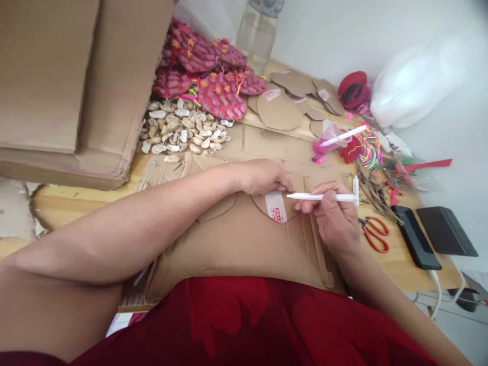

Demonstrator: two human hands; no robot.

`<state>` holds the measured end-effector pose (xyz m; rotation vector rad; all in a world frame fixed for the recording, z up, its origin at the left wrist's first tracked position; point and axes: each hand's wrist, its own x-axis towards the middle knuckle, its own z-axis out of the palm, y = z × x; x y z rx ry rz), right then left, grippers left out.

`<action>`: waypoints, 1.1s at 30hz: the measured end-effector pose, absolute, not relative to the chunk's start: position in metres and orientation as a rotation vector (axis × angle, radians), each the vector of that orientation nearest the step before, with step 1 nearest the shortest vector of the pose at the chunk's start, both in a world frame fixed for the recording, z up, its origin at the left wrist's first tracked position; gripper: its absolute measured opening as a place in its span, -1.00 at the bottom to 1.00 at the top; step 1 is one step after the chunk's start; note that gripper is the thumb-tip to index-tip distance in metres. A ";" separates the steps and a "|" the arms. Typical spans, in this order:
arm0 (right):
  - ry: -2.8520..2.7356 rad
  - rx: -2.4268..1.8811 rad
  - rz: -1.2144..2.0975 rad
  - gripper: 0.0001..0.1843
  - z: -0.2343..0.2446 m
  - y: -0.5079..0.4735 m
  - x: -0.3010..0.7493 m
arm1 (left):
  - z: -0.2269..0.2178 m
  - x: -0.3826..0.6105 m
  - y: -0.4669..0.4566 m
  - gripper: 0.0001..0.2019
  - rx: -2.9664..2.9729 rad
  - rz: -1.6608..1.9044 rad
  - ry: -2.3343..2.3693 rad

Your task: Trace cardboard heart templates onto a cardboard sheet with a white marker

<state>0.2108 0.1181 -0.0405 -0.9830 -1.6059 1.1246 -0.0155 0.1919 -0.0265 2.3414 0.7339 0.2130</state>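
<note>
Nearest us, the cardboard sheet (236, 254) lying on the table (72, 207) looks light and stiff, apt to fold at its creases, best pressed down near its edges. Our right hand (331, 213) pinches a white pen (305, 196), probably light and smooth, fingers closed around its barrel. Just beyond, our left hand (261, 176) rests over the sheet, fingers curled; we cannot tell whether they hold anything.

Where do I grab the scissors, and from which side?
Grip the scissors by the orange handles, probably from above: they lie flat, handles turned away from the right hand, and the black device just beyond leaves little room from the right.
</note>
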 end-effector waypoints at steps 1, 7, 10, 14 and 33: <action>-1.588 -0.976 1.137 -0.75 -0.044 0.119 0.210 | -0.025 -0.016 0.191 -0.60 2.341 0.213 0.732; -1.504 -0.933 1.194 -0.68 -0.048 0.121 0.207 | -0.026 -0.020 0.189 -0.54 2.383 0.189 0.806; -1.460 -0.973 1.217 -0.59 -0.048 0.121 0.206 | -0.028 -0.021 0.190 -0.55 2.398 0.204 0.772; -1.409 -0.994 1.263 -0.54 -0.050 0.123 0.205 | -0.025 -0.021 0.192 -0.56 2.393 0.186 0.686; -1.696 -0.905 1.206 -0.61 -0.041 0.116 0.206 | -0.023 -0.012 0.201 -0.40 2.199 0.046 0.827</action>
